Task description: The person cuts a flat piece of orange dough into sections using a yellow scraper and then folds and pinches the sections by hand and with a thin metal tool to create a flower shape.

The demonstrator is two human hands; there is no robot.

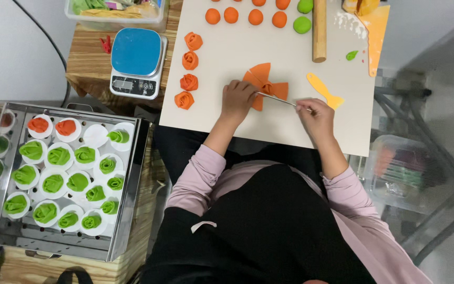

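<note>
On a white board (pixel 311 126) lies a fan of overlapping flat orange dough discs (pixel 265 84). My left hand (pixel 237 99) rests on the left part of the discs, fingers curled over them. My right hand (pixel 315 117) grips a thin metal stick (pixel 277 98) that lies across the discs, its far end under my left hand. Several orange dough roses (pixel 187 71) stand in a column to the left of the discs.
Orange dough balls (pixel 243 16), two green balls (pixel 302 16), a wooden rolling pin (pixel 319 31) and a yellow scraper (pixel 326 91) sit on the board. A blue kitchen scale (pixel 136 62) stands to the left. A metal steamer tray (pixel 127 210) holds green and orange roses.
</note>
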